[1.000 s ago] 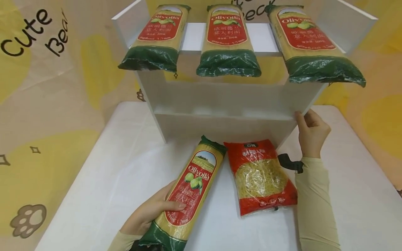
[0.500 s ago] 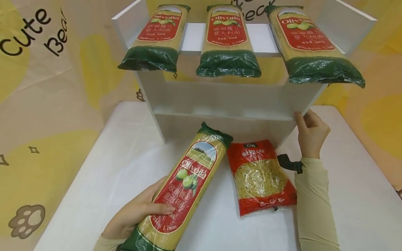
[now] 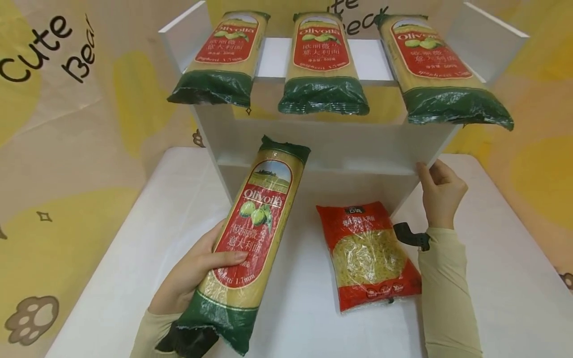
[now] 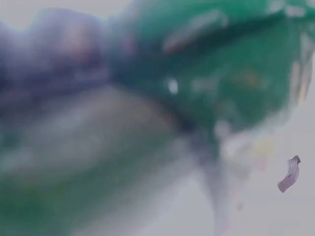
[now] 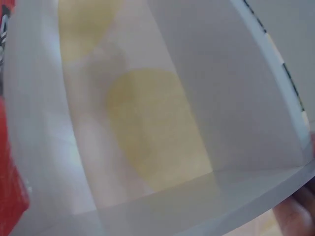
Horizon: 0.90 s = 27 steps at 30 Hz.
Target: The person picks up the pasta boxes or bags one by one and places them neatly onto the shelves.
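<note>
My left hand [image 3: 199,266] grips a pack of spaghetti [image 3: 255,223] with green ends and a red label, thumb across its front. The pack is tilted, its top end overlapping the middle shelf in the head view. In the left wrist view the pack's green end [image 4: 236,83] fills much of the blurred picture. My right hand [image 3: 443,191] pinches the right side edge of a white shelf unit [image 3: 358,144], level with the middle board. In the right wrist view, fingers [image 5: 295,219] show at that panel's edge. A red bag of pasta [image 3: 369,256] lies on the table in front of the unit.
Three more spaghetti packs, left [image 3: 226,57], middle [image 3: 322,64] and right [image 3: 438,69], lie on the top shelf with their green ends overhanging its front. A white cloth covers the table [image 3: 147,238]. A yellow printed backdrop [image 3: 89,149] hangs behind.
My left hand has raised the spaghetti pack up and to the left, from beside the red bag to in front of the middle shelf. My right hand keeps its hold on the shelf's side.
</note>
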Each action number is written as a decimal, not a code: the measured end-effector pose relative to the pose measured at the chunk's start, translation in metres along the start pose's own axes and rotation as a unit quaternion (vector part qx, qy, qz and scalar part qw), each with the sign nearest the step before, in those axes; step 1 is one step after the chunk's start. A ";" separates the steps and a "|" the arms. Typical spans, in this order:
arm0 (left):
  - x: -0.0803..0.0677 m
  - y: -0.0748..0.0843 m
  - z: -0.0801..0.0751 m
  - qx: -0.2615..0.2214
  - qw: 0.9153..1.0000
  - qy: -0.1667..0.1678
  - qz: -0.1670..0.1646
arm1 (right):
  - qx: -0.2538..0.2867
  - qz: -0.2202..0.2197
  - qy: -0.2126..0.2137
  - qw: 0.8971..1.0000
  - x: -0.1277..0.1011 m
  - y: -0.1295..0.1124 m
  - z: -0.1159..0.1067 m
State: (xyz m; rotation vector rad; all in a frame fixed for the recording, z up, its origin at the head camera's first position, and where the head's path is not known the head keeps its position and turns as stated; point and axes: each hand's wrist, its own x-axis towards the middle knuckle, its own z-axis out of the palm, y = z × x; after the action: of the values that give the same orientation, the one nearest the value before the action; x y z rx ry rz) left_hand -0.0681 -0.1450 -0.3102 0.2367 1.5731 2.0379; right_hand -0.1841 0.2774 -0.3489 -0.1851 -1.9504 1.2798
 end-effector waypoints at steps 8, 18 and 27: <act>0.027 0.007 -0.005 0.013 0.998 0.065 0.000 | -0.024 0.008 -0.005 1.000 -0.001 -0.005 -0.001; 0.066 0.013 -0.007 -0.030 0.994 0.102 -0.018 | -0.071 -0.040 0.023 0.996 0.000 -0.009 -0.001; 0.104 0.023 -0.010 -0.064 0.990 0.122 -0.012 | -0.013 0.005 0.015 1.000 0.003 -0.011 -0.003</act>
State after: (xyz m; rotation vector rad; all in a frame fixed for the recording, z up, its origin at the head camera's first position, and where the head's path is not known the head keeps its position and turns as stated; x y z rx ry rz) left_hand -0.1668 -0.1036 -0.3111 -0.0818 1.5670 2.2060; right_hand -0.1810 0.2762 -0.3378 -0.2257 -1.9432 1.2523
